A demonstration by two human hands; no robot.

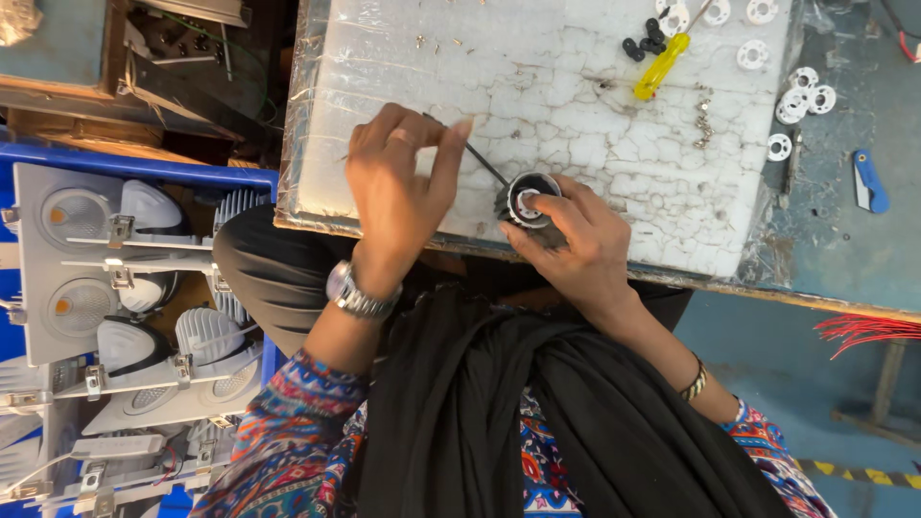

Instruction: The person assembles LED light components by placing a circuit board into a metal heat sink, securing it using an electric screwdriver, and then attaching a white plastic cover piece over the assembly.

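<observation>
While the left hand [398, 187] pinches a thin dark tool [475, 153] angled into the small round lamp housing [530, 200], gripped by right-hand fingers [576, 225] at frame centre over the board's near edge, a slip could likely drop it.

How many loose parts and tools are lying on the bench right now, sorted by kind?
White round discs: 8 showing, some cut by the top edge
Small black parts: one cluster, count unclear
Yellow-handled screwdriver: 1
Blue-handled tool: 1
Black round housing in the right hand: 1
Thin dark tool in the left hand: 1
Total: 12, plus the black cluster
</observation>
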